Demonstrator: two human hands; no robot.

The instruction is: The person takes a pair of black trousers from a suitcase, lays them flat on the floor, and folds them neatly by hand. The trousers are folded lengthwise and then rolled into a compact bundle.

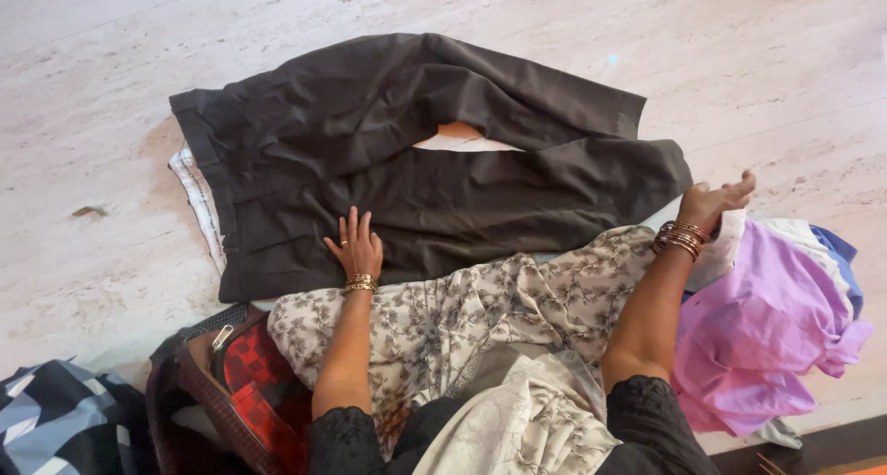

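A pair of dark grey trousers (407,152) lies spread on the pale stone floor, waistband to the left and both legs pointing right. My left hand (356,244) rests flat on the lower leg near the waistband, fingers together, bangles on the wrist. My right hand (713,200) sits at the end of the lower trouser leg, palm turned away, fingers loosely spread, touching the hem's edge. It grips nothing that I can see.
A pile of clothes, lilac (767,327), white and blue, lies at the right. A cream floral garment (480,318) covers my lap. An open dark bag with a red checked cloth (249,373) sits lower left, beside a blue checked cloth (55,420).
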